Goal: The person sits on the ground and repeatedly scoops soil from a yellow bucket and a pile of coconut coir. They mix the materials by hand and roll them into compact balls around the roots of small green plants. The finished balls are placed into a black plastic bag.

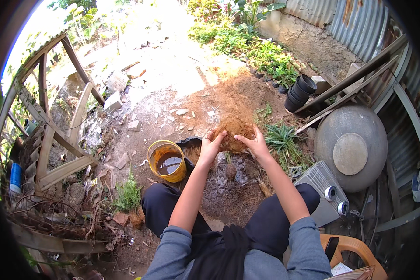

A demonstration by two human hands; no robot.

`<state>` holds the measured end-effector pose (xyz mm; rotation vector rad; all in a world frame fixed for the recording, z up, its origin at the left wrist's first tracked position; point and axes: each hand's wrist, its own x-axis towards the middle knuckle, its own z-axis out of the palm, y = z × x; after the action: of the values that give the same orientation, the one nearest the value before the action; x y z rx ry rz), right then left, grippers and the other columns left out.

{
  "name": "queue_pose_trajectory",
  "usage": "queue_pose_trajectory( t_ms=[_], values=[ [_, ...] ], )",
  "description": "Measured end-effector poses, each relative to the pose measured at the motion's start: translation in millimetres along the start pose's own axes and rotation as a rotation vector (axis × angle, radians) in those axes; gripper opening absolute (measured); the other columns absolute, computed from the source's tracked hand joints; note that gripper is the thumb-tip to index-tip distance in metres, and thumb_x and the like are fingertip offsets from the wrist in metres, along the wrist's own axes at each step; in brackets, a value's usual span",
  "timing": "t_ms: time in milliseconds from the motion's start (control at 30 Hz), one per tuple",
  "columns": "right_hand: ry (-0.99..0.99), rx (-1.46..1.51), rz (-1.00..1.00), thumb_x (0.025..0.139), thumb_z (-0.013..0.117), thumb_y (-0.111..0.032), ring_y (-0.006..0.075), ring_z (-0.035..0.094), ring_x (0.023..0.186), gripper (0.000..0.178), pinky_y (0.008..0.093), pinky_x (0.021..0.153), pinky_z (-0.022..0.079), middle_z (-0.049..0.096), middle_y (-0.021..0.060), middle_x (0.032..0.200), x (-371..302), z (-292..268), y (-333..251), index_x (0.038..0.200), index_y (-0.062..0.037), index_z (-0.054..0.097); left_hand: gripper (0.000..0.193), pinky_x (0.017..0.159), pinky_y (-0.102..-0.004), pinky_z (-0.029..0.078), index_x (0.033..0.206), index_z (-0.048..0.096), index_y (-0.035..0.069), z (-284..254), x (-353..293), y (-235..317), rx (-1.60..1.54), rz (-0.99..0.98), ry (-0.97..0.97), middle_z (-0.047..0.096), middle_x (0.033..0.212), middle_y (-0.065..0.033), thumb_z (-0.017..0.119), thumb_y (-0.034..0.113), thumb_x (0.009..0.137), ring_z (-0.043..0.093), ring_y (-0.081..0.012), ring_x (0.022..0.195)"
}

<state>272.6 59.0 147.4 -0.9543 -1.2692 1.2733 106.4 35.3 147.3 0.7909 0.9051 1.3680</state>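
Note:
Between my two hands is a round clump of brown coconut fibre (234, 132). My left hand (212, 145) grips its left side and my right hand (255, 141) its right side, thumbs lying on top. Just below the clump, between my knees, sits a dark, wet mound (226, 179) with some green stems showing at its upper edge. A yellow bucket (178, 174) of brown liquid stands left of my left forearm. Next to it is a black plastic bag (190, 143) with fibre in it, partly hidden by my left hand.
Loose fibre (224, 100) spreads over the ground ahead. At right are stacked black pots (300, 91), a large grey round vessel (352, 144), a white wire-fronted appliance (323, 186) and an orange plastic chair (354, 245). Wooden frames (63, 172) and rubble lie left. A fern (128, 193) grows near my left knee.

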Motion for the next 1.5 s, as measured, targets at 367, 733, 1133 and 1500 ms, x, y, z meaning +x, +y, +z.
queue_pose_trajectory(
  t_ms=[367,733,1133,1500],
  values=[
    [0.18,0.28,0.116,0.076,0.061,0.004,0.0139,0.06,0.081,0.019,0.0265,0.075,0.049,0.061,0.0061,0.091,-19,-47,2,0.094,0.0004,0.054,0.02,0.083,-0.0456,0.047,0.106,0.046,0.011,-36,-13,-21,-0.301,-0.053,0.199,0.05,0.109,-0.0035,0.046,0.024,0.09,0.053,-0.022,0.1],
    [0.14,0.376,0.262,0.076,0.062,0.002,0.0164,0.06,0.088,0.027,0.0279,0.08,0.049,0.061,0.0091,0.094,-28,-41,-8,0.101,0.001,0.052,0.057,0.084,-0.0491,0.046,0.134,0.028,0.014,-28,-27,-36,-0.336,-0.164,-0.109,0.036,0.131,-0.0083,0.054,0.026,0.085,0.045,-0.0257,0.115],
    [-0.016,0.162,0.272,0.076,0.066,-0.004,0.0141,0.059,0.087,0.034,0.0299,0.072,0.051,0.058,0.0064,0.099,-43,-30,-11,0.106,-0.0022,0.05,0.053,0.083,-0.0283,0.047,0.129,0.031,0.001,-18,-18,-53,0.161,0.166,-0.16,0.051,0.115,-0.0118,0.053,-0.002,0.081,0.055,-0.0189,0.1],
    [-0.278,-0.669,-0.31,0.065,0.077,-0.023,0.0248,0.032,0.125,0.088,0.041,0.099,0.032,0.03,0.0113,0.137,-51,-29,-36,0.136,-0.0117,0.026,0.047,0.082,-0.028,0.046,0.124,0.042,-0.001,-9,-34,-18,0.333,0.1,-0.205,0.054,0.114,-0.0102,0.05,-0.006,0.078,0.054,-0.0163,0.101]
  ],
)
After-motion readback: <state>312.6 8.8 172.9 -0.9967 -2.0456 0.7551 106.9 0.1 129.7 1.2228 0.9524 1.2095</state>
